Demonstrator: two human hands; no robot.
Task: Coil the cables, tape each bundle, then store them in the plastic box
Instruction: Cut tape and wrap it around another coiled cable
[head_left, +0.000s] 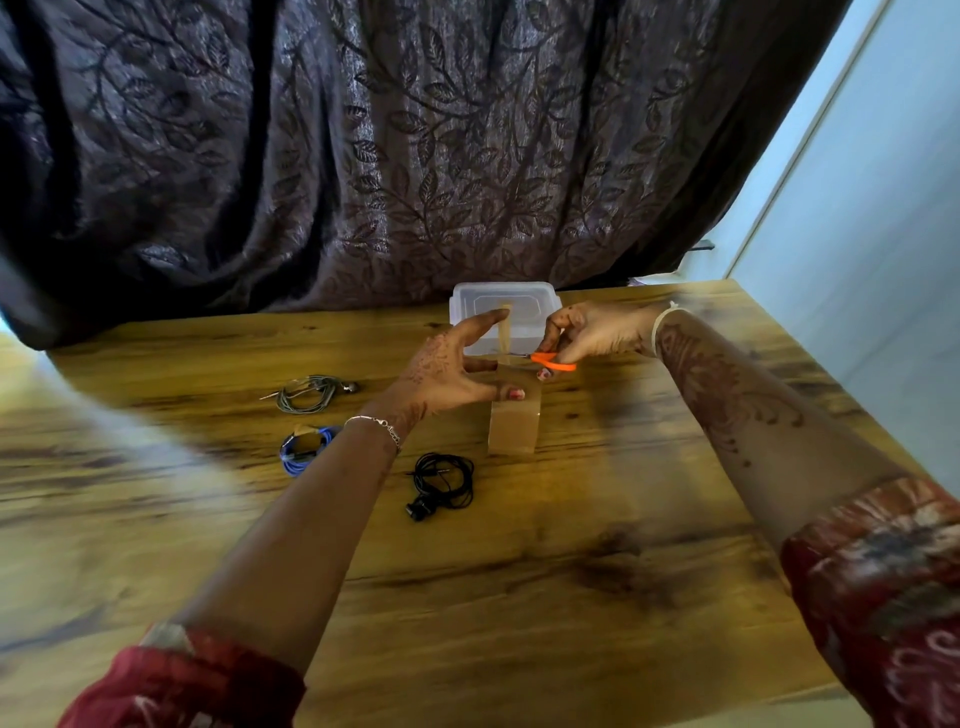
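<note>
My left hand (447, 364) holds a roll of clear brownish tape (513, 421) above the table, and a strip of tape (505, 332) stretches up from it to the index fingertip. My right hand (587, 332) grips orange-handled scissors (553, 361), their blades at the strip. Three coiled cables lie on the table: a grey one (309, 395) at the left, a blue one (304, 447) with a piece of tape on it, and a black one (441, 486) nearest me. The clear plastic box (524, 301) with its lid on stands behind my hands.
The wooden table (519, 597) runs out to an edge at the right and the back. A dark leaf-patterned curtain (415, 156) hangs right behind the box. A pale wall (883, 208) is at the right.
</note>
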